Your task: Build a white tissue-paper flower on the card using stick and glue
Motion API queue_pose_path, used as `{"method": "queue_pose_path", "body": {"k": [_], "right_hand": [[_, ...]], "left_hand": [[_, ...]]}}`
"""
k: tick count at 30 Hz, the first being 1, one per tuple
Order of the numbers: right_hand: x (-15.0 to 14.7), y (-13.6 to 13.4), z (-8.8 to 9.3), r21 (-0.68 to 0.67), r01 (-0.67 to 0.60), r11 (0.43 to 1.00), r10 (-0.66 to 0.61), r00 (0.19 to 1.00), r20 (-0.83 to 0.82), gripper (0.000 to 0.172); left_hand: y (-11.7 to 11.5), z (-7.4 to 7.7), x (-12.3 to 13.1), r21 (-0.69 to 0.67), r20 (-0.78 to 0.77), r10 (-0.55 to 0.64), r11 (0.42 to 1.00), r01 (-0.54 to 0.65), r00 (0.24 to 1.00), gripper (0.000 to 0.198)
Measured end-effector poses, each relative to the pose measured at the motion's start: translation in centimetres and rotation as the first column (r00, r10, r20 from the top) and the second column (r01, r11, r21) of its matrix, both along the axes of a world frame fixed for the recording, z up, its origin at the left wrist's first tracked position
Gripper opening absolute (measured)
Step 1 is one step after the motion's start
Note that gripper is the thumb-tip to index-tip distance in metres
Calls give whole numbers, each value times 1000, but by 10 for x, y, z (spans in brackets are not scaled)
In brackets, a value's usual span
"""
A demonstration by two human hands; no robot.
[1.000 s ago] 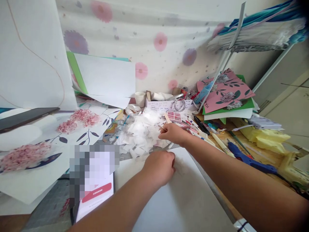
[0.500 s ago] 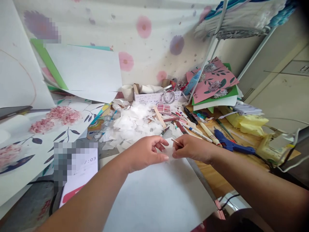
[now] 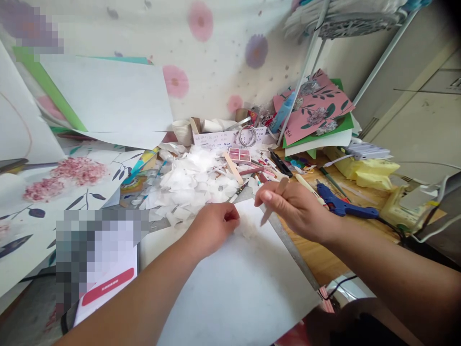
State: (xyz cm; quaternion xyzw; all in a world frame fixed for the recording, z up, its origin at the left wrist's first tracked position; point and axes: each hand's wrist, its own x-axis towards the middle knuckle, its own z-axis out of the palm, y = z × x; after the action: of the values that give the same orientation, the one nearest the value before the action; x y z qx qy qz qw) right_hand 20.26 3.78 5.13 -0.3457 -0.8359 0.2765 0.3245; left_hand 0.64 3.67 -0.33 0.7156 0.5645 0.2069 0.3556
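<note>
Craft stick, one, held in right hand at one o'clock; left hand's grip unclear; one white sheet spreads open toward its five-o'clock edge.

Bright, diffuse light; soft shadow on white paper. Phone partly pixelated, purple printed flower too. Wide-angle stretch at edges, top-right corner dark.

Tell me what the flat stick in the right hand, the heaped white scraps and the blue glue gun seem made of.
Flat stick: probably wood, matte, judging by its dull brownish tone.
White scraps: likely thin paper or tissue, matte; the pieces look creased and layered, though fabric is possible.
Blue glue gun: apparently plastic, smooth, evenly colored.
</note>
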Motion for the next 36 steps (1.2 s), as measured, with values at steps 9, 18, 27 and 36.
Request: {"method": "queue_pose_path", "body": {"k": [9,18,27,36], "right_hand": [[-6,-5,-19,37,-28,999,19,971,237,29],[-2,-5,-33,7,-16,1000,13,952,305,29],[7,-4,-34,-106,-23,994,41,983,178,25],[12,-1,-33,-222,40,974,-46,999,-20,39]], "left_hand": [[-3,1,4,35,-89,-10,999,13,996,13],[-6,5,3,126,-148,-96,985,116,984,16],[-4,8,-3,112,-191,-238,958,263,952,31],[-2,9,-10,92,-191,-305,941,326,933,34]]}}
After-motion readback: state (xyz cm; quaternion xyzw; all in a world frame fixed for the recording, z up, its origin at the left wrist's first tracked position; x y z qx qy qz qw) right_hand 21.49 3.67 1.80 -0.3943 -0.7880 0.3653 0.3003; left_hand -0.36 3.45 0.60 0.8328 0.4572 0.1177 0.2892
